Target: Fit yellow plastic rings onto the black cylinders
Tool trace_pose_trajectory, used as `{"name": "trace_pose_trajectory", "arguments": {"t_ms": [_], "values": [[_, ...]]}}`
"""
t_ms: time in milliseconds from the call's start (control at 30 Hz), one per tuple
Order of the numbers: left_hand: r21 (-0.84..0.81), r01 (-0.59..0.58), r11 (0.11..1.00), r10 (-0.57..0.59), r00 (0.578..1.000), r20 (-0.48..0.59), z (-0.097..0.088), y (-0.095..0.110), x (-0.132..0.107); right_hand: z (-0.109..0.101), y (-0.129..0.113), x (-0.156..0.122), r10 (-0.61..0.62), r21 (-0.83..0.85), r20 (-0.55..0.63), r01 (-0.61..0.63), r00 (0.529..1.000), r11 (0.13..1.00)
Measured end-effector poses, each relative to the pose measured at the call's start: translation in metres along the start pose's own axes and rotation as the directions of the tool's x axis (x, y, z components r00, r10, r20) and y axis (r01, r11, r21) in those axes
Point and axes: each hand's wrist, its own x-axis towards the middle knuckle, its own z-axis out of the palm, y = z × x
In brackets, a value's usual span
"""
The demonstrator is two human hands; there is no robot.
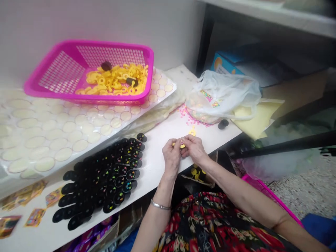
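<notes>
My left hand (172, 155) and my right hand (195, 148) meet near the table's front edge, fingertips pinched together. Between them is a small yellow plastic piece (182, 145) with a dark pink spot on it; fingers cover much of it. Just beyond my hands lies a yellow ring piece (192, 131). Tiny pink beads (193, 120) are scattered behind it, beside a white plastic bag (223, 92). To my left, black cups (119, 181) stand in close rows, many with small coloured bits inside.
A pink basket (89, 98) of yellow ring pieces rests on a sheet with printed circles (65, 154) at the back left. Small colourful cards (35, 217) lie front left. A black cup (223, 124) and yellow paper (256, 119) are at right. Below the edge sits a box of yellow pieces (195, 172).
</notes>
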Motion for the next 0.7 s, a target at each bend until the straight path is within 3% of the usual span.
{"name": "trace_pose_trajectory", "arguments": {"t_ms": [133, 333, 533, 600, 700], "values": [[-0.117, -0.035, 0.993, 0.037, 0.999, 0.013, -0.003, 0.005, -0.007, -0.003, 0.005, 0.000, -0.048, 0.066, 0.068, 0.043, 0.997, 0.997], [-0.243, -0.055, 0.968, 0.071, 0.996, 0.058, -0.003, 0.006, -0.029, -0.001, 0.003, -0.016, -0.059, 0.328, 0.067, 0.034, 0.996, 0.944], [-0.117, -0.057, 0.991, 0.069, 0.992, 0.102, 0.002, 0.003, -0.050, -0.022, -0.010, -0.056, 0.025, 0.362, 0.187, -0.093, 0.982, 0.927], [-0.055, -0.129, 0.990, 0.134, 0.986, 0.097, 0.002, 0.004, -0.055, -0.034, -0.010, -0.063, 0.029, 0.314, 0.248, -0.108, 0.968, 0.943], [-0.004, -0.249, 0.969, 0.244, 0.949, 0.199, -0.001, 0.010, -0.059, -0.051, -0.007, -0.063, 0.057, 0.225, 0.247, -0.114, 0.967, 0.968]]}}
